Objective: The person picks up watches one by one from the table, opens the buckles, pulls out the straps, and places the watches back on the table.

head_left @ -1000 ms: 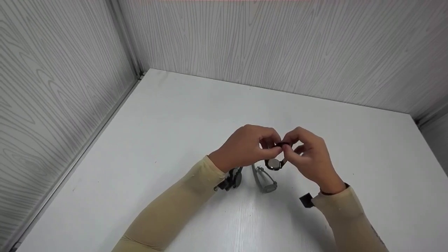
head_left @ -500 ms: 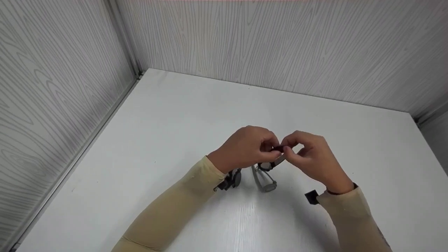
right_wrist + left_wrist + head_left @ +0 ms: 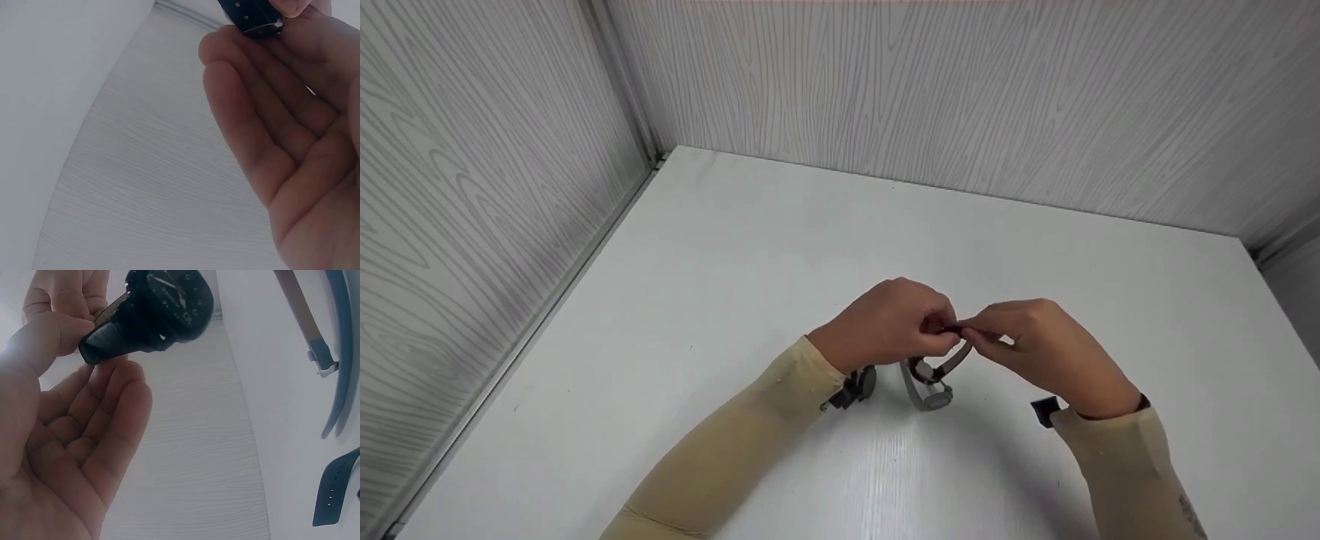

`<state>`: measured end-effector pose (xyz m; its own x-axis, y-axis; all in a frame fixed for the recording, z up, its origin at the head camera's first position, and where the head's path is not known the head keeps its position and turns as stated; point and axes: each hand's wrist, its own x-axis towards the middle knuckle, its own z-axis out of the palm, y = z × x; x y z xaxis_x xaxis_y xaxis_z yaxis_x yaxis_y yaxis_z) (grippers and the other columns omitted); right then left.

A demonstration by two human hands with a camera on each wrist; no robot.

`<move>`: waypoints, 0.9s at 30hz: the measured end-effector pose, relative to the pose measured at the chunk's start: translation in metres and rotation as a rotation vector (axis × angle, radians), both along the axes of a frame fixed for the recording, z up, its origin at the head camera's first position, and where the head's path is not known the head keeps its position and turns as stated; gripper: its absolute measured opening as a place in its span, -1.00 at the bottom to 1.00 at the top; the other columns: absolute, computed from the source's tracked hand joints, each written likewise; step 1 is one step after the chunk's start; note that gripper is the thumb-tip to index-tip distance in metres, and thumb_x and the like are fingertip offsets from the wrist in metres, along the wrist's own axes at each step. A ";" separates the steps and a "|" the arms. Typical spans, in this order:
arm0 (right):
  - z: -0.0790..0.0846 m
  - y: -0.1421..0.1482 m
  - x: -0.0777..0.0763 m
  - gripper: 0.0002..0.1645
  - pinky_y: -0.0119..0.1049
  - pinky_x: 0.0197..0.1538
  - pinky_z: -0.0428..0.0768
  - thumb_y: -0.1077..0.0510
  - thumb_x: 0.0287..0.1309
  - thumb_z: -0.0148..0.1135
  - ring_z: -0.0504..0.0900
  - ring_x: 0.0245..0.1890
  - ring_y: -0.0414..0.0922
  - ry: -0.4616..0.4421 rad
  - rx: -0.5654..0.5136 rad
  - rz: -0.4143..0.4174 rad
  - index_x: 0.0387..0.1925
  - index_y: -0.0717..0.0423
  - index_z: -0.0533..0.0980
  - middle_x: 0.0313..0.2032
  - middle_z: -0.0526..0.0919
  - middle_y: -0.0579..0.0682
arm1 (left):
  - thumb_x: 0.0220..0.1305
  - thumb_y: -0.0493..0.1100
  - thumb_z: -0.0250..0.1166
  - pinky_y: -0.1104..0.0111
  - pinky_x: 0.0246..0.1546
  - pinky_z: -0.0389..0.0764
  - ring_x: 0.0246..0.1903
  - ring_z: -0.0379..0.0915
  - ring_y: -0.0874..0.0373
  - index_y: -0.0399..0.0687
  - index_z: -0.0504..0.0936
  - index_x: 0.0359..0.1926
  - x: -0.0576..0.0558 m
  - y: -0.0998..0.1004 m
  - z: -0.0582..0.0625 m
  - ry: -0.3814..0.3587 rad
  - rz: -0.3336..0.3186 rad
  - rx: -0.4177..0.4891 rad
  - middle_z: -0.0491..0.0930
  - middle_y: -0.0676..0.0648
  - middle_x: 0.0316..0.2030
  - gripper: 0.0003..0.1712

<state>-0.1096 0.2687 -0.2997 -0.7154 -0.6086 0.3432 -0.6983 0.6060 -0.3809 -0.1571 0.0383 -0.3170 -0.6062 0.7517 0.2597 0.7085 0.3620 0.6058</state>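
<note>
A wristwatch (image 3: 174, 304) with a dark dial hangs between the two hands by its dark strap (image 3: 956, 360). My left hand (image 3: 889, 322) pinches the strap between thumb and fingers. From the other side, my right hand (image 3: 1046, 352) pinches the same strap, its fingertips meeting those of the left. In the right wrist view, a strap end with holes (image 3: 246, 14) shows at the right fingertips. A grey watch (image 3: 937, 401) lies on the table just below the held one and is partly covered by it in the head view.
Beside the left wrist lies a dark round-faced thing (image 3: 868, 382), partly hidden. In the left wrist view, a black strap with holes (image 3: 334, 492) and a blue-grey strap (image 3: 342, 354) lie on the white table (image 3: 780, 225). A wood-grain panel (image 3: 922, 90) stands behind.
Both hands have lowered slightly, and the right hand has moved a little rightward. The watch has swung down and left, over the grey watch. Both hands still pinch its strap.
</note>
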 end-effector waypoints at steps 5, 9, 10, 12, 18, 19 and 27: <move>0.002 -0.001 0.003 -0.78 -0.49 -0.35 0.56 0.34 0.22 0.44 0.56 -0.42 -0.42 0.029 0.085 -0.010 -0.16 -0.01 0.77 -0.35 0.74 -0.27 | 0.34 -0.16 0.34 0.54 -0.44 0.43 -0.49 0.39 0.39 -0.01 0.77 -0.30 -0.001 0.001 -0.003 -0.069 -0.020 0.021 0.60 0.17 -0.52 -0.90; 0.001 -0.003 0.003 -0.73 -0.44 -0.38 0.58 0.42 0.13 0.44 0.55 -0.44 -0.40 0.058 0.114 0.003 -0.22 0.01 0.75 -0.39 0.71 -0.26 | 0.34 -0.17 0.35 0.54 -0.42 0.49 -0.48 0.44 0.39 -0.01 0.79 -0.29 -0.003 0.001 -0.006 -0.139 -0.036 0.036 0.64 0.18 -0.49 -0.90; 0.000 -0.003 0.002 -0.72 -0.43 -0.36 0.59 0.42 0.12 0.45 0.57 -0.42 -0.40 0.053 0.108 0.005 -0.22 0.01 0.75 -0.38 0.70 -0.27 | 0.34 -0.17 0.37 0.53 -0.40 0.50 -0.47 0.46 0.38 -0.01 0.78 -0.29 -0.004 0.000 -0.006 -0.162 -0.039 0.040 0.65 0.18 -0.48 -0.92; -0.002 -0.003 0.001 -0.71 -0.44 -0.31 0.62 0.41 0.12 0.46 0.62 -0.36 -0.40 0.029 0.102 0.008 -0.20 -0.01 0.74 -0.33 0.72 -0.28 | 0.33 -0.15 0.41 0.52 -0.37 0.53 -0.45 0.48 0.38 -0.01 0.77 -0.29 -0.006 -0.001 -0.008 -0.209 -0.039 0.048 0.66 0.18 -0.47 -0.94; -0.005 -0.004 -0.002 -0.67 -0.48 -0.29 0.58 0.42 0.12 0.44 0.61 -0.30 -0.39 0.023 0.092 0.029 -0.16 -0.02 0.69 -0.23 0.70 -0.28 | 0.31 -0.13 0.43 0.50 -0.34 0.55 -0.45 0.50 0.38 0.01 0.77 -0.28 -0.009 -0.002 -0.013 -0.251 -0.040 0.100 0.67 0.21 -0.48 -0.94; -0.006 -0.004 -0.003 -0.67 -0.47 -0.29 0.58 0.43 0.12 0.43 0.60 -0.30 -0.39 0.021 0.091 0.030 -0.17 -0.02 0.68 -0.23 0.69 -0.28 | 0.31 -0.13 0.43 0.50 -0.34 0.55 -0.45 0.50 0.38 0.01 0.78 -0.28 -0.009 -0.001 -0.013 -0.244 -0.043 0.106 0.68 0.21 -0.48 -0.94; -0.008 -0.005 -0.002 -0.67 -0.39 -0.28 0.62 0.45 0.07 0.43 0.62 -0.29 -0.36 -0.017 0.113 0.008 -0.28 -0.03 0.61 -0.27 0.64 -0.27 | 0.36 -0.14 0.40 0.52 -0.37 0.54 -0.46 0.49 0.40 -0.03 0.82 -0.23 -0.010 -0.001 -0.014 -0.246 -0.081 0.091 0.71 0.21 -0.43 -0.90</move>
<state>-0.1121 0.2642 -0.3079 -0.7154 -0.6486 0.2598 -0.6974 0.6402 -0.3223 -0.1670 0.0377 -0.3309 -0.5985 0.7803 0.1812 0.5605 0.2463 0.7907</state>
